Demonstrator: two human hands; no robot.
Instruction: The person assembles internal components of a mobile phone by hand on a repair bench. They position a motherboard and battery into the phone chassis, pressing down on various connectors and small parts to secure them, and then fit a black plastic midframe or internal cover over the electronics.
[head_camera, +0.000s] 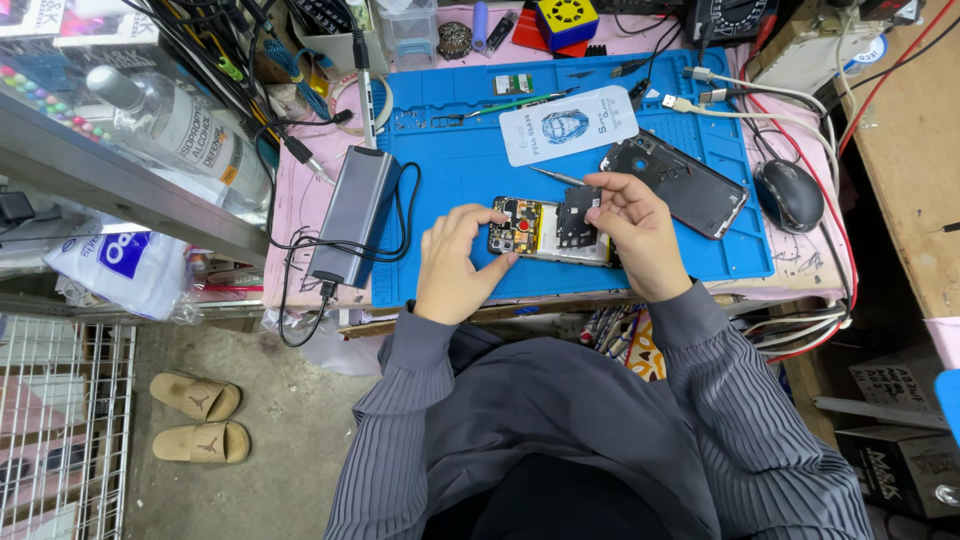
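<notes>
An opened phone (540, 232) with its circuit board and battery showing lies on the blue work mat (455, 170). My left hand (455, 262) grips its left end between thumb and fingers. My right hand (636, 232) holds a small black cover plate (577, 215) over the middle of the phone. The phone's black back cover (676, 184) lies just to the right, beside my right hand. A thin metal tool (557, 176) rests on the mat above the phone.
A white screen-protector packet (567, 124) lies higher on the mat. A grey box with black cables (352, 212) sits left of the mat, a black mouse (789, 195) at right. A clear bottle (175, 128), tools and white cables (740, 100) crowd the back edge.
</notes>
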